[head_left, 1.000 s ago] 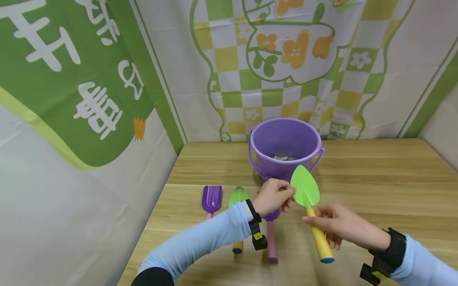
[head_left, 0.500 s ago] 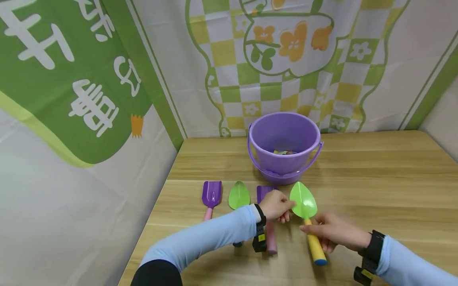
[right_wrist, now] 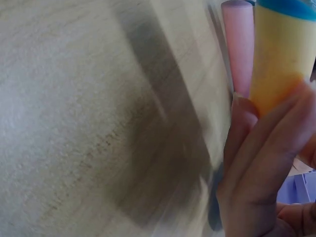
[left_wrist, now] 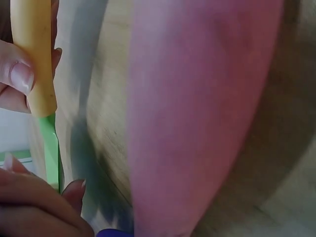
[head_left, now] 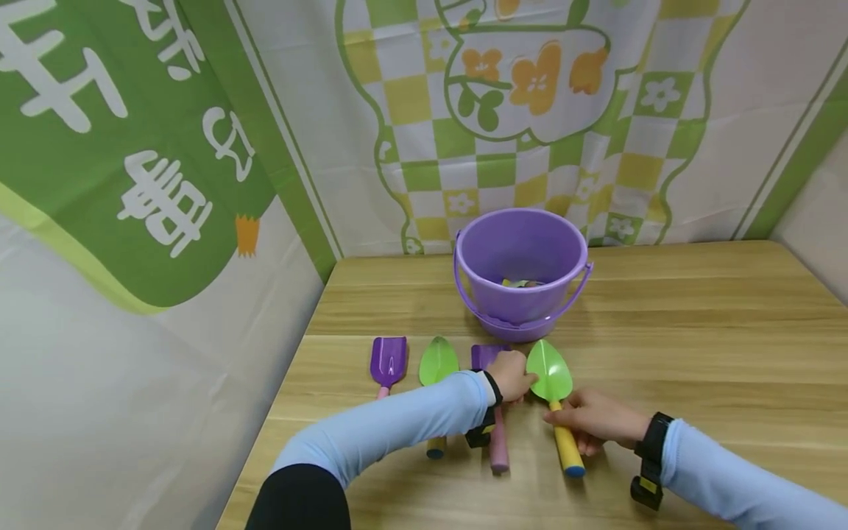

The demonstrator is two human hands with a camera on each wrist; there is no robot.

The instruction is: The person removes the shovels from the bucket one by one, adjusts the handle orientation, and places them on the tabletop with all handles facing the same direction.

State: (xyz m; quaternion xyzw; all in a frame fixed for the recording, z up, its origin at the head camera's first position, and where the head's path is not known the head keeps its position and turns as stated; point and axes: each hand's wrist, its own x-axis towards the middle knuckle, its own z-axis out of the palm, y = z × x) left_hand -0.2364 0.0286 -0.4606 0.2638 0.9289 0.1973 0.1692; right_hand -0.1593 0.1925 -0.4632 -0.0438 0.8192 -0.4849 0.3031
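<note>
In the head view my right hand [head_left: 599,418] grips the yellow handle of a small green trowel [head_left: 550,372], blade pointing away from me. My left hand [head_left: 511,375] pinches the left edge of its blade. Shadows in both wrist views suggest that it hangs slightly above the table. Under my left arm lies a purple shovel [head_left: 499,449] with a pink handle, its middle partly hidden. Further left are a second green trowel [head_left: 438,361], partly covered by my sleeve, and another purple shovel [head_left: 388,358]. The right wrist view shows my fingers around the yellow handle [right_wrist: 281,59].
A purple bucket [head_left: 517,313] stands behind the tools, its handle hanging down in front and some small things inside. The wooden table [head_left: 702,331] meets a printed cloth backdrop [head_left: 424,177] at the back and a cloth wall at left.
Both hands have brought the trowel down toward the table and slightly left, into line with the other tools. My grip on it stays the same.
</note>
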